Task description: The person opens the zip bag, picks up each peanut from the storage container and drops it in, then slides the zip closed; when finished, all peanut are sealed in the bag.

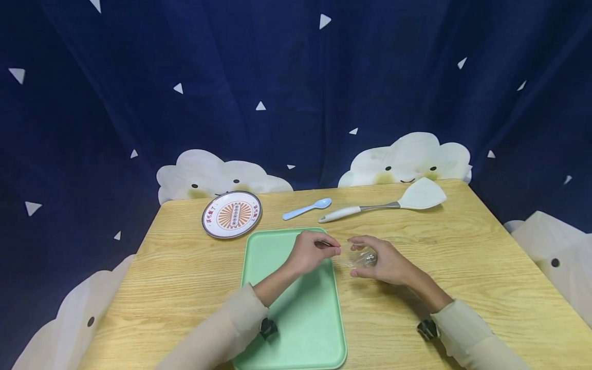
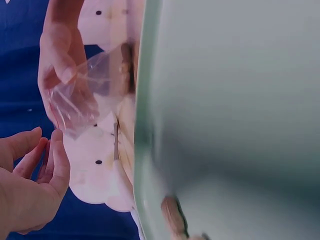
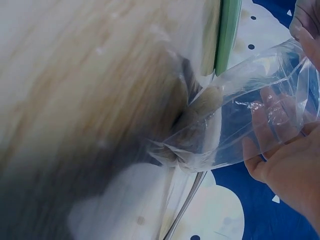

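A clear plastic bag [image 1: 353, 258] hangs between my two hands, above the table by the tray's right edge. My left hand [image 1: 311, 253] pinches one end of it between thumb and fingertips. Around the bag's other side curves my right hand [image 1: 387, 261], its thumb and fingers spread wide apart. In the right wrist view, several fingers of the right hand [image 3: 292, 167] show through the film of the bag [image 3: 255, 112]. The left wrist view has the bag [image 2: 85, 97] crumpled near the left fingertips. What the bag contains, I cannot tell.
Beneath my left arm lies a light green tray [image 1: 296, 329]. Along the back of the wooden table [image 1: 462, 267] are a white patterned plate [image 1: 233, 215], a light blue spoon [image 1: 307, 208] and a white spatula [image 1: 418, 195]. A dark blue curtain [image 1: 287, 67] hangs behind.
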`<state>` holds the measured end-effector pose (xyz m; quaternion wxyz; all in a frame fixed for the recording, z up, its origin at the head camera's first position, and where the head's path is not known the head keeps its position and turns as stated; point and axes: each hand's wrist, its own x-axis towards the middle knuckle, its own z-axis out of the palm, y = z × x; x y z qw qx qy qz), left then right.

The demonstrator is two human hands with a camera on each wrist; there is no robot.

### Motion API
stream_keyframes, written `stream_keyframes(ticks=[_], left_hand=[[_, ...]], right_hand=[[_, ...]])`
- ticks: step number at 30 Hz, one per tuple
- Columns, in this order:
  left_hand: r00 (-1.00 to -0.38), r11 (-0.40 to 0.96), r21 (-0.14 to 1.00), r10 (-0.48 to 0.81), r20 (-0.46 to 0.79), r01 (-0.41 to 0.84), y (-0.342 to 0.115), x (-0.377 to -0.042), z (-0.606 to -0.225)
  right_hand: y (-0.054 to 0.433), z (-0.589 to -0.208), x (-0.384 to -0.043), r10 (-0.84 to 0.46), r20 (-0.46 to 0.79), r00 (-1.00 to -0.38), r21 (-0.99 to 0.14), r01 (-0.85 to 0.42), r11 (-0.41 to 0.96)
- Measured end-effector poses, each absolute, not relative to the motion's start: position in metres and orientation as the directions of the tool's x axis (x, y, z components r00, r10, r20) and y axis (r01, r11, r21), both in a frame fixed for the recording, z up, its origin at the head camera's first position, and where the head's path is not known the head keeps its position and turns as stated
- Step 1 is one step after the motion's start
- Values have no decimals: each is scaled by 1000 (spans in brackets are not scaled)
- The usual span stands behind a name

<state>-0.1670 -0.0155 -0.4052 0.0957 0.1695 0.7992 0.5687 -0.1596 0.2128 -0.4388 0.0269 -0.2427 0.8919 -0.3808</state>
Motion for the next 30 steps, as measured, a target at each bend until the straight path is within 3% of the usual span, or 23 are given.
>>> stream_keyframes(ticks=[8, 24, 30], left_hand=[[-936, 330, 928, 348, 53, 175, -42, -174, -405], [-968, 523, 840, 251, 12, 146, -93, -174, -420], [-967, 588, 802, 251, -50, 111, -105, -173, -430]], right_hand=[[212, -439, -160, -448, 139, -883, -699, -408, 587], [212, -437, -159, -448, 142, -882, -693, -412, 592], [212, -437, -159, -459, 162, -874, -675, -437, 595]])
